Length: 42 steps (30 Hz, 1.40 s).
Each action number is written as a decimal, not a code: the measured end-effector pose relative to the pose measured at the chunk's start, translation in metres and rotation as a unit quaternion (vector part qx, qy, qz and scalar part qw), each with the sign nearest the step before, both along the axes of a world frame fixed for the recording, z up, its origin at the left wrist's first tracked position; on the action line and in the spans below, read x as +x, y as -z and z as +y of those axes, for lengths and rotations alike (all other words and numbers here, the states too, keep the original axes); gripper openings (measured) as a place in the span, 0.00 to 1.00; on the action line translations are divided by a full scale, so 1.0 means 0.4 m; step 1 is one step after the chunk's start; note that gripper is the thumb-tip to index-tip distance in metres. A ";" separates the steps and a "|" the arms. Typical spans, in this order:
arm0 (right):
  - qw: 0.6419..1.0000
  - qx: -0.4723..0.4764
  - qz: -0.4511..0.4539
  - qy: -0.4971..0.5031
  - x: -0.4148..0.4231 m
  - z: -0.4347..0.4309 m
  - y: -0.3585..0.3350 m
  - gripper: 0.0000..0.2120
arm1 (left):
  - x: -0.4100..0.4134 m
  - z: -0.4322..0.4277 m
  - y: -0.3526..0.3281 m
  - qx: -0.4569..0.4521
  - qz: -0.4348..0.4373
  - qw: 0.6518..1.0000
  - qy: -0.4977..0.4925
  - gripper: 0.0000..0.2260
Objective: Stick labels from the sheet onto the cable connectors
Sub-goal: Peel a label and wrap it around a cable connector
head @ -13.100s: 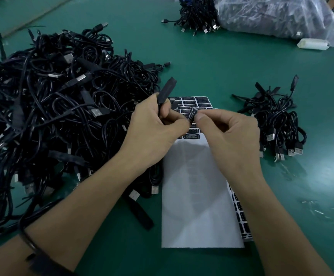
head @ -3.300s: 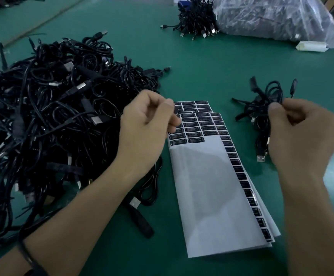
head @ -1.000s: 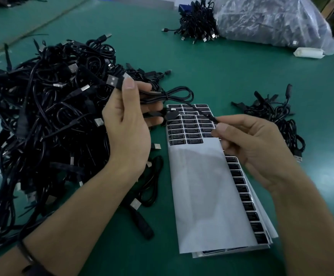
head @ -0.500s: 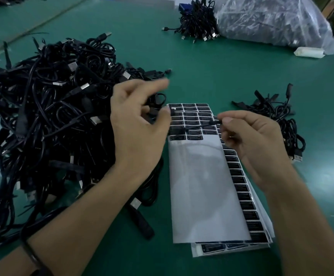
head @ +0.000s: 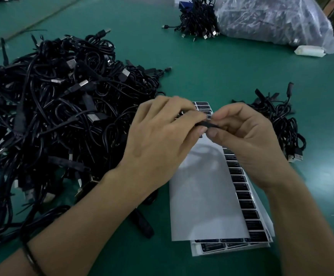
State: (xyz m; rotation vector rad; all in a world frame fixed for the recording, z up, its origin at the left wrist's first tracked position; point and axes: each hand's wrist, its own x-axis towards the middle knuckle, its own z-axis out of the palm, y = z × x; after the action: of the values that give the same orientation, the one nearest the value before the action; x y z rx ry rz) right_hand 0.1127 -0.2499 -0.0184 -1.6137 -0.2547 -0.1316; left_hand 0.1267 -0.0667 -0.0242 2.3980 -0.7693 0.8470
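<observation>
We saw a teal-green table (head: 222,76), and the cables (head: 48,120) on it were black with silvery plugs (head: 83,84). The sheet (head: 202,196) was plain white, edged with a row of glossy black labels (head: 246,205), and the bag (head: 272,18) was cloudy grey-white.

Black cable connector (head: 209,124) lies roughly level, pinched between left hand (head: 158,140) and right hand (head: 248,140) above the label sheet (head: 200,196); the white sheet lies flat, black labels (head: 244,188) lining its right edge.
</observation>
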 end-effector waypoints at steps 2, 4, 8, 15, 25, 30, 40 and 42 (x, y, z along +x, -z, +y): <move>1.000 -0.010 0.005 0.018 -0.002 0.007 -0.003 0.10 | 0.003 0.003 0.005 -0.006 0.039 0.999 0.007 0.10; 0.996 -0.029 0.012 0.087 0.001 0.006 0.002 0.07 | 0.006 0.003 0.008 -0.035 0.092 0.995 0.011 0.08; 0.956 -0.167 0.075 0.231 0.003 -0.008 0.016 0.08 | 0.003 -0.010 0.016 -0.084 0.158 0.984 0.015 0.08; 0.874 -0.428 0.142 0.179 -0.005 0.026 0.024 0.41 | 0.011 -0.014 0.031 -0.062 0.188 0.980 -0.005 0.06; 0.924 -0.299 0.117 0.209 -0.006 0.011 0.032 0.33 | 0.014 -0.008 0.042 -0.027 0.180 0.983 -0.030 0.06; 0.962 -0.177 0.094 0.183 -0.002 0.027 0.027 0.28 | 0.013 -0.010 0.044 -0.033 0.184 0.982 -0.028 0.06; 0.985 -0.055 0.128 0.104 -0.011 0.023 0.007 0.25 | 0.021 -0.008 0.046 -0.066 0.180 0.981 -0.022 0.05; 0.985 -0.034 0.139 0.092 -0.010 0.024 0.007 0.26 | 0.021 -0.010 0.044 -0.067 0.188 0.980 -0.019 0.08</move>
State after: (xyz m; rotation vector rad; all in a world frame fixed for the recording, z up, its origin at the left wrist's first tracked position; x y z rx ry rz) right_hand 0.1087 -0.2403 -0.0213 -1.7006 0.1071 -0.0391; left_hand 0.1350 -0.0707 -0.0417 2.3577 -0.5014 0.4219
